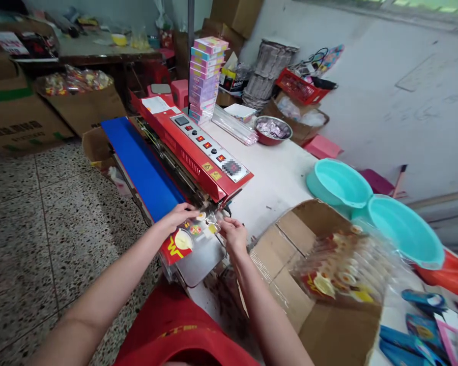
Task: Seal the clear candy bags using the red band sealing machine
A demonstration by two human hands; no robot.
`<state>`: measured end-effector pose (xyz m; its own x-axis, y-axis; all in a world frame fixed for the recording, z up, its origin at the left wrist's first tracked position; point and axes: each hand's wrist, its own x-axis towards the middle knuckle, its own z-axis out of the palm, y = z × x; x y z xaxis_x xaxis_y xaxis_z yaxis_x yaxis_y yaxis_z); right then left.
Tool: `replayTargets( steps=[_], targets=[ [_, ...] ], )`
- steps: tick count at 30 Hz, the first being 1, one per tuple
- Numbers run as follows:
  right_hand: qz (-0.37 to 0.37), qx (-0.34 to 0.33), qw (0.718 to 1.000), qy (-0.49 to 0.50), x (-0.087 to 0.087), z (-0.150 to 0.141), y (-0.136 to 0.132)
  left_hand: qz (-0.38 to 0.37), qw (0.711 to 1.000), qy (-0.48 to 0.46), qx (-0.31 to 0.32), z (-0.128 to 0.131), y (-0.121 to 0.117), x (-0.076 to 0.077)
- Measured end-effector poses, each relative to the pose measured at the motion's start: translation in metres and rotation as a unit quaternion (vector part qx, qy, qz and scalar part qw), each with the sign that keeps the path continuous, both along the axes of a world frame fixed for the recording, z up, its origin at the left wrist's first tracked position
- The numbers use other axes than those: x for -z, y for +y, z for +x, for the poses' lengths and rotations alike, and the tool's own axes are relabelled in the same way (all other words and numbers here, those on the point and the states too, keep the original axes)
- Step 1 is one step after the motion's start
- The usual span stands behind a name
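Note:
A clear plastic bag (pixel 194 233) holds small toy food pieces and a red card with a yellow W. It lies at the front end of a red bag sealing machine (pixel 202 152), partly over a metal plate (pixel 205 262). My left hand (pixel 178 216) grips the bag's upper left edge, close to the blue conveyor belt (pixel 141 162). At the opposite upper corner, my right hand (pixel 233 233) pinches the clear film between thumb and fingers. The bag's top edge is near the machine's feed end; whether it is inside cannot be seen.
An open cardboard box (pixel 290 244) with several similar filled bags (pixel 339 269) stands to the right. Beyond it are two turquoise basins (pixel 339 183). A stack of small boxes (pixel 206 76) and a metal bowl (pixel 273 129) of small packets sit behind the machine.

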<state>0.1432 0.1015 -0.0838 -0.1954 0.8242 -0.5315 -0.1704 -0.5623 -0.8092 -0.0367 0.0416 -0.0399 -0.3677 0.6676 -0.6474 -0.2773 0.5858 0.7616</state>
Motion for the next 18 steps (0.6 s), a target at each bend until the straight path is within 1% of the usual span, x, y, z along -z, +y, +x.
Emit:
replayTargets(
  steps=[3,5,7,9,10,12,13,14,15,16,17,18],
  targets=[
    [-0.039,0.026,0.999,0.018,0.005,-0.017,0.004,-0.006,1.000,0.028,0.000,-0.013,-0.001,0.005],
    [-0.033,0.027,0.999,0.033,0.004,-0.025,0.004,-0.012,0.998,0.058,-0.012,-0.022,0.004,0.007],
    [0.012,0.017,0.999,0.028,-0.002,-0.024,0.002,-0.021,0.994,0.103,-0.030,-0.033,0.011,0.006],
    [0.095,-0.002,0.995,-0.008,-0.012,-0.008,0.000,-0.030,0.986,0.155,-0.050,-0.048,0.018,-0.001],
    [0.141,-0.014,0.989,-0.035,-0.017,0.006,-0.001,-0.038,0.979,0.191,-0.059,-0.056,0.020,-0.006],
    [0.212,-0.033,0.972,-0.091,-0.028,0.045,-0.003,-0.067,0.947,0.308,-0.064,-0.071,0.023,-0.017],
    [0.240,-0.034,0.963,-0.120,-0.032,0.069,-0.003,-0.089,0.910,0.400,-0.057,-0.076,0.024,-0.021],
    [0.265,-0.025,0.951,-0.156,-0.035,0.096,-0.003,-0.109,0.865,0.487,-0.045,-0.078,0.025,-0.024],
    [0.290,-0.009,0.936,-0.201,-0.036,0.125,-0.002,-0.115,0.831,0.544,-0.031,-0.077,0.026,-0.025],
    [0.320,0.014,0.912,-0.255,-0.037,0.155,0.000,-0.116,0.803,0.584,-0.025,-0.073,0.025,-0.025],
    [0.352,0.041,0.879,-0.319,-0.036,0.187,0.003,-0.111,0.790,0.602,-0.024,-0.066,0.023,-0.022],
    [0.382,0.067,0.836,-0.387,-0.034,0.219,0.006,-0.098,0.787,0.609,-0.023,-0.056,0.020,-0.018]
  ],
)
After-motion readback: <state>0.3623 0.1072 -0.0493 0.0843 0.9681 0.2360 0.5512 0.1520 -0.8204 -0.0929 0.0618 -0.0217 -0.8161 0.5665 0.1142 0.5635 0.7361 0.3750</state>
